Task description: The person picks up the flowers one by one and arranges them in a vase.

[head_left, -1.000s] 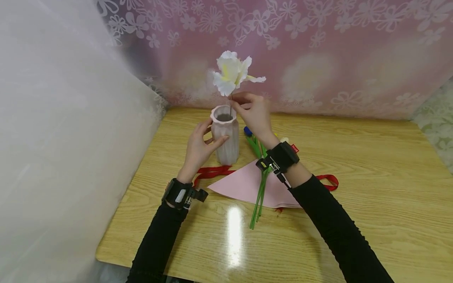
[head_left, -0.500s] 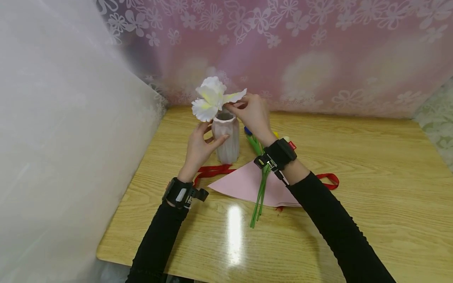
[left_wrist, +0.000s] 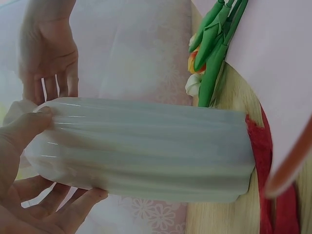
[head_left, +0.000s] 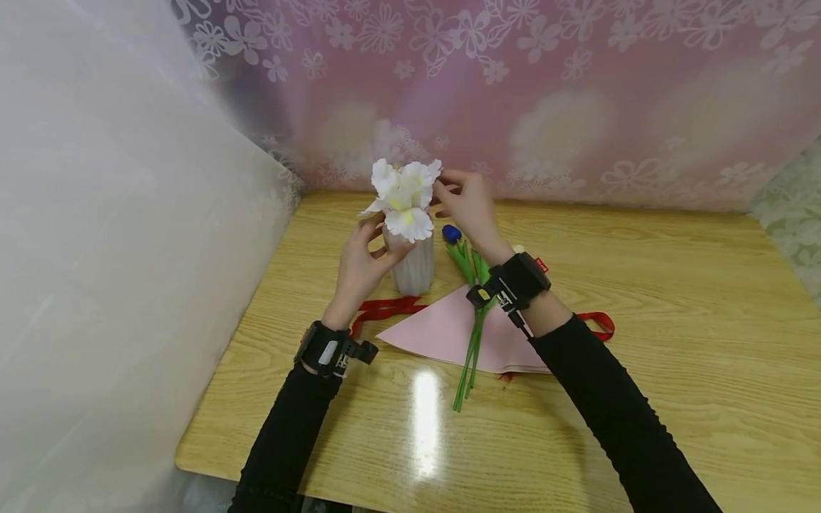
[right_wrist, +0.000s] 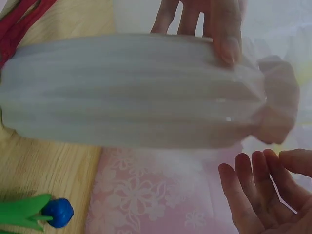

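Note:
A pale, ribbed vase with a wavy rim stands upright on the table. My left hand grips its upper part, thumb on the near side and fingers on the far side, as the vase in the left wrist view shows. Over the vase mouth sits a large white iris with yellow at its centre; its stem is hidden. Close by the bloom's right petals is my right hand, its fingers loosely extended. In the right wrist view, the right hand is beside the vase rim.
Green-stemmed flowers lie across pink paper right of the vase, among them a blue bloom. Orange and white tulips show in the left wrist view. Red ribbon lies by the vase base. A patterned pink curtain hangs behind.
The white iris has come down from above the vase onto its mouth and has turned to face forward. My right hand has moved from its stem to beside the petals. My left hand keeps its grip.

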The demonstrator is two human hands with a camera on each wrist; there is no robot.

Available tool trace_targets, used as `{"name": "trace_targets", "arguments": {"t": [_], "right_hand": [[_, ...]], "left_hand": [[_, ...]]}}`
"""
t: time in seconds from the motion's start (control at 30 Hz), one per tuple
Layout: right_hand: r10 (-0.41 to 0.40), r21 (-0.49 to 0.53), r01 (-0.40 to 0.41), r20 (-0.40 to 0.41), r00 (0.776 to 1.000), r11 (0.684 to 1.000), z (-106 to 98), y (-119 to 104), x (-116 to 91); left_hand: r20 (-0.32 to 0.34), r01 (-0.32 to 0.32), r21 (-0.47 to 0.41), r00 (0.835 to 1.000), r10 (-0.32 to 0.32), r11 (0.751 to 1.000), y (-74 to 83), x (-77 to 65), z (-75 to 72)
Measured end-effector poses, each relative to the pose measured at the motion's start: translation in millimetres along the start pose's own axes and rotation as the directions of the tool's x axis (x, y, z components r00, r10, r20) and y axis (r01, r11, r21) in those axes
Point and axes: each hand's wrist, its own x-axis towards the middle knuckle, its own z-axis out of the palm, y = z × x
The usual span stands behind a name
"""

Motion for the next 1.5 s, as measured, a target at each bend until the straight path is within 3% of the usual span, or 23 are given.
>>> {"name": "trace_targets", "arguments": {"t": [0.13,0.3,0.57,1.0,1.2,1.4,1.5], "right_hand": [[-0.005,-0.010,0.005,-0.034,0.999,1.000,-13,4,-1],[-0.076,-0.045,0.072,-0.084,0.994,0.996,-33,8,-7],[-0.130,-0.157,0.106,-0.151,0.980,0.982,-51,5,-21],[-0.088,-0.275,0.064,-0.074,0.993,0.959,-50,29,-39],[-0.038,-0.384,0.040,0.014,0.999,0.923,-45,49,-49],[-0.013,-0.539,0.061,0.092,0.996,0.840,-40,68,-58],[0.011,-0.572,0.066,0.130,0.992,0.818,-37,76,-63]], "left_hand": [[0.002,-0.001,0.013,1.000,0.001,1.000,-0.3,1.0,0.6],[-0.003,-0.005,0.014,1.000,0.005,1.000,-1.0,1.0,1.1],[-0.006,0.004,0.014,1.000,-0.004,1.000,-0.8,0.3,-0.2],[-0.006,0.005,0.008,1.000,-0.005,1.000,-2.1,0.3,0.5],[-0.012,0.013,-0.005,1.000,-0.013,1.000,-1.2,-0.9,1.1],[-0.013,0.013,-0.001,1.000,-0.013,1.000,-0.8,-1.5,1.3],[-0.012,0.006,0.001,1.000,-0.006,1.000,-0.7,-1.5,1.6]]}}
